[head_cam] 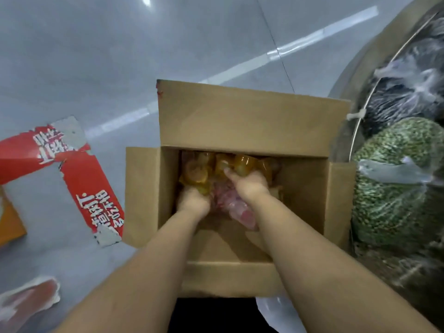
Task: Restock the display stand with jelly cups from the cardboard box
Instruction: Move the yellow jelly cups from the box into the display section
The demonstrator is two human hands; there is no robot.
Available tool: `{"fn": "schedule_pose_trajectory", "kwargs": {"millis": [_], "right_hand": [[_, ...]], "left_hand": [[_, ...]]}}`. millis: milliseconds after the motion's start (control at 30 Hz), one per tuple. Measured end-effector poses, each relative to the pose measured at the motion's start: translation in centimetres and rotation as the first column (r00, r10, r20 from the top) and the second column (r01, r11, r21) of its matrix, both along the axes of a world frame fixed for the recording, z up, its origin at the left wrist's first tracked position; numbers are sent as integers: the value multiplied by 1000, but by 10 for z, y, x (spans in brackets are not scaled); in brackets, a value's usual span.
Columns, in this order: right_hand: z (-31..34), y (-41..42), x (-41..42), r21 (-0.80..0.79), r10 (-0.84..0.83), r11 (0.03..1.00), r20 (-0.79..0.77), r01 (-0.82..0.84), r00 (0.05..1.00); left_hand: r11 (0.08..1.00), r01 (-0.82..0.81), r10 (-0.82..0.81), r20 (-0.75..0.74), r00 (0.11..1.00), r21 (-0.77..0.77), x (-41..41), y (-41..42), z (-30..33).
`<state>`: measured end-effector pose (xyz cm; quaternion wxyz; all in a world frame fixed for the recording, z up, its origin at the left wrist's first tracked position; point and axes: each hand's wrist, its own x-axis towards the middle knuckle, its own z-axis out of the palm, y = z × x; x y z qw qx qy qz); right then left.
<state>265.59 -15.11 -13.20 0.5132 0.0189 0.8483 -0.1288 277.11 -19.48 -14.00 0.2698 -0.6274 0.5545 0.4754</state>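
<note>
Brown open-flapped cardboard box (242,121) on the grey floor, both hands inside.
Left hand (193,200) and right hand (249,183) curl round amber translucent jelly cups (199,173) heaped at the far wall, likely gathering one load.

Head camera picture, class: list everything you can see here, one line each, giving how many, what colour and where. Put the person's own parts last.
cardboard box: one, brown, centre, flaps open, on the floor
jelly cups: a pile, too jumbled to count, amber-yellow, far half of the box
pink plastic packets: number unclear, pink, in the box between the hands
torn cardboard sheet: one, red with white lettering, on the floor left of the box
orange piece: one, at the left edge
bagged goods: green and dark heaps under clear plastic, right edge
floor: grey, glossy
left hand: one, in the box, gripping jelly cups
right hand: one, in the box, fingers on jelly cups
</note>
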Motion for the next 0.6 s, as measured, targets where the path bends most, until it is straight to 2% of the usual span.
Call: {"fn": "schedule_pose_trajectory", "kwargs": {"millis": [100, 200, 267, 367, 400, 500, 600], "right_hand": [[-4, 0, 2, 37, -49, 998, -81, 52, 996], [27, 16, 7, -118, -338, 930, 92, 347, 937], [61, 30, 11, -213, -434, 855, 207, 473, 877], [133, 49, 16, -356, -417, 811, 205, 464, 886], [166, 52, 16, -412, -405, 795, 187, 446, 895], [279, 56, 10, -560, -400, 721, 144, 408, 905], [398, 60, -2, -695, -425, 609, 123, 383, 897]], "left_hand": [[997, -28, 35, 98, 995, -71, 1, 4, -15], [995, 3, 0, 39, 999, -95, 5, 13, 1], [993, -92, 88, -57, 994, -70, 7, 15, 33], [935, -352, 353, -243, 904, 48, 11, 14, 118], [922, -380, 384, -312, 869, 74, 12, 11, 154], [944, -304, 327, -502, 801, 130, 5, -3, 272], [988, -132, 150, -650, 745, 76, -17, -11, 391]]}}
